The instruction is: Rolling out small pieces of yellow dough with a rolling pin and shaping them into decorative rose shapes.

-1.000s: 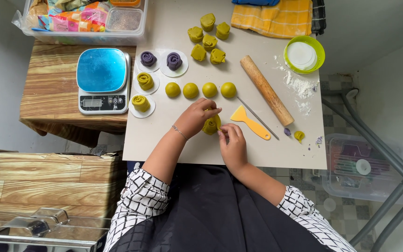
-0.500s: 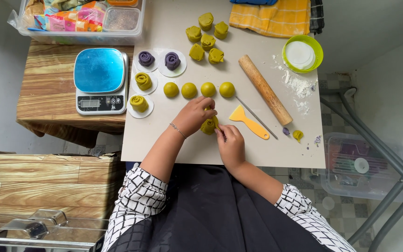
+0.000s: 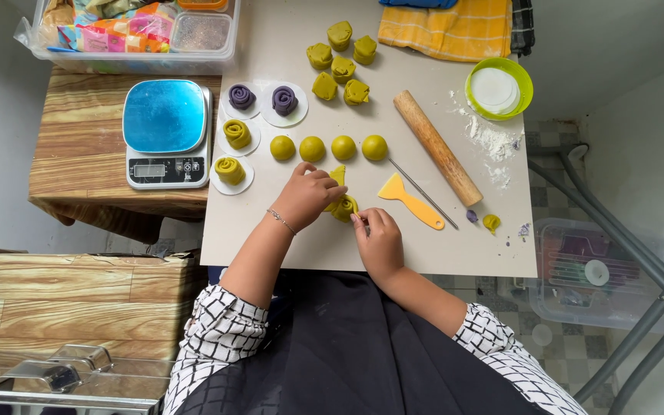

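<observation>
The rolling pin (image 3: 437,147) was bare matt wood, the scraper (image 3: 409,200) smooth yellow plastic, the scale (image 3: 166,132) glossy blue-topped, and the dough roll (image 3: 343,207) soft, matt yellow-green.

Your left hand (image 3: 307,197) covers most of the dough piece (image 3: 343,206), so its shape under your fingers can't be told. Your right hand (image 3: 379,240) pinches something at its edge, too small to make out.

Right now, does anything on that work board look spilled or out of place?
Yes: white flour is scattered loose on the board beside the green bowl, and small dough scraps, purple and green, lie stray near the rolling pin. The rest sits in tidy rows.
</observation>
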